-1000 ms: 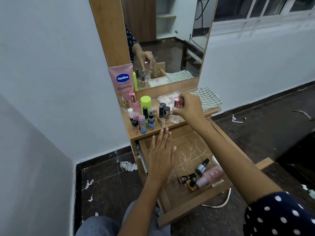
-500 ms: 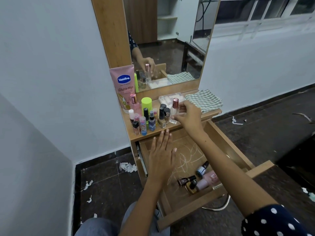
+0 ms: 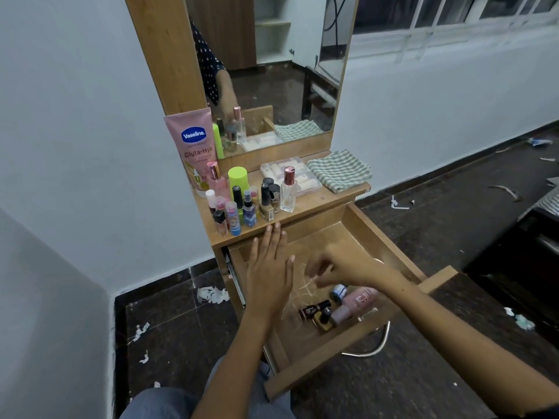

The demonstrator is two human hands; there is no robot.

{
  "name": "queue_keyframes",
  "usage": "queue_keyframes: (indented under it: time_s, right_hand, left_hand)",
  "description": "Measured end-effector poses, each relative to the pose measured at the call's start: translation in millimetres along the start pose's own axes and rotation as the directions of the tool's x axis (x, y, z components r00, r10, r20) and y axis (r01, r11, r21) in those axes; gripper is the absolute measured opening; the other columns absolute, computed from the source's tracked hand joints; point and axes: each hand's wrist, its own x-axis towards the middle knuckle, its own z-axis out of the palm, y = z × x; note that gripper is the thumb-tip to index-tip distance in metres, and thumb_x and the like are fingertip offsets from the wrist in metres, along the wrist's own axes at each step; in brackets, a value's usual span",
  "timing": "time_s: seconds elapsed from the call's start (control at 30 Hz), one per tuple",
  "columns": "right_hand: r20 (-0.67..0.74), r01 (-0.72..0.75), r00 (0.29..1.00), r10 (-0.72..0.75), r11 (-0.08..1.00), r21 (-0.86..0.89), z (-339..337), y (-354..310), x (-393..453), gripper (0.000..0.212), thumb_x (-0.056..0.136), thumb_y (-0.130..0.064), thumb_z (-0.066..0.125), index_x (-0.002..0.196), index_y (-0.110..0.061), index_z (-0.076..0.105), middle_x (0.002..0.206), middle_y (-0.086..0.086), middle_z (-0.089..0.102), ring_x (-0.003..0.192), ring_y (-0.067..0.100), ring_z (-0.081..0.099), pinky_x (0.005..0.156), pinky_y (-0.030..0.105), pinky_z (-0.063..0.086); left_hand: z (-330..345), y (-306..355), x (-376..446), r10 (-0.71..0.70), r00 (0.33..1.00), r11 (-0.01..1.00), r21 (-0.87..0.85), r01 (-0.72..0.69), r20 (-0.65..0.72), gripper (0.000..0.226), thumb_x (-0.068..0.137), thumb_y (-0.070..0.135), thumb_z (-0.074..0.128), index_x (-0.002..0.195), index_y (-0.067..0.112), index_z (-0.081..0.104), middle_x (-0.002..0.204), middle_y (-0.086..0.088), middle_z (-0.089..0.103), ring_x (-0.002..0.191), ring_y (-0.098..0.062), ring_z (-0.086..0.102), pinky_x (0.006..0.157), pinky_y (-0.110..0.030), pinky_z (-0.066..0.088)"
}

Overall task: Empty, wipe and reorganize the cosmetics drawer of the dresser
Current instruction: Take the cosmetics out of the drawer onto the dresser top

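Emptying is partway done. Most cosmetics already stand on the dresser surface (image 3: pixel 317 196): Vaseline tube (image 3: pixel 193 146), green can (image 3: pixel 238 178), clear perfume bottle (image 3: pixel 288 190), a cluster of small bottles (image 3: pixel 242 207), a clear box (image 3: pixel 290 173) and the folded cloth (image 3: pixel 338 173).

The drawer (image 3: pixel 378 237) is pulled out. It holds a few leftovers near its front: pink tube (image 3: pixel 358 300), dark bottle (image 3: pixel 311 309), gold-based bottle (image 3: pixel 323 320), blue-labelled bottle (image 3: pixel 338 291).

Left hand (image 3: pixel 269 270) lies flat with fingers straight, over the drawer's left side, holding nothing. Right hand (image 3: pixel 335 267) is blurred, fingers loosely curled just above the leftovers, gripping nothing visible.

Left to do: take out the last items, wipe the scribbled drawer floor, put everything back in order.
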Motion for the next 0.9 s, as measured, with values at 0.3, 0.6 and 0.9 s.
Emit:
queue_keyframes:
  time_s: [0.3, 0.6, 0.9]
  right_hand:
    - [-0.029, -0.095, 0.995, 0.092, 0.981, -0.168, 35.8, 13.1, -1.1, 0.027, 0.079, -0.009, 0.060, 0.097, -0.026, 0.070, 0.095, -0.010, 0.073, 0.093, 0.010, 0.066, 0.076, 0.027, 0.050]
    - [-0.404, -0.140, 0.884, 0.235, 0.958, 0.252, 50.4, 25.8, -2.0, 0.014, 0.082, -0.018, 0.070, 0.096, -0.020, 0.073, 0.088, -0.007, 0.073, 0.081, 0.008, 0.066, 0.080, 0.031, 0.054]
    - [-0.625, 0.037, 0.717, 0.308, 0.879, 0.475, 43.4, 30.5, -9.6, 0.011, 0.083, -0.012, 0.071, 0.086, -0.023, 0.071, 0.076, -0.017, 0.068, 0.074, -0.001, 0.065, 0.071, 0.010, 0.049]
  left_hand:
    - [-16.1, 8.1, -14.1, 0.265, 0.849, 0.958, -0.025, -0.285, 0.458, 0.030, 0.086, 0.023, 0.058, 0.116, 0.023, 0.063, 0.114, -0.001, 0.058, 0.109, -0.019, 0.048, 0.100, -0.033, 0.032]
    - [-15.4, 33.0, -16.1, 0.242, 0.787, 0.947, 0.039, -0.320, 0.567, 0.023, 0.086, 0.029, 0.062, 0.105, 0.019, 0.069, 0.101, -0.004, 0.064, 0.099, -0.020, 0.052, 0.093, -0.033, 0.030]
    - [-27.1, 31.3, -15.5, -0.133, 0.990, 0.934, -0.326, 0.144, 0.056, 0.016, 0.086, 0.024, 0.067, 0.102, 0.021, 0.067, 0.098, 0.009, 0.065, 0.095, -0.011, 0.057, 0.085, -0.026, 0.041]
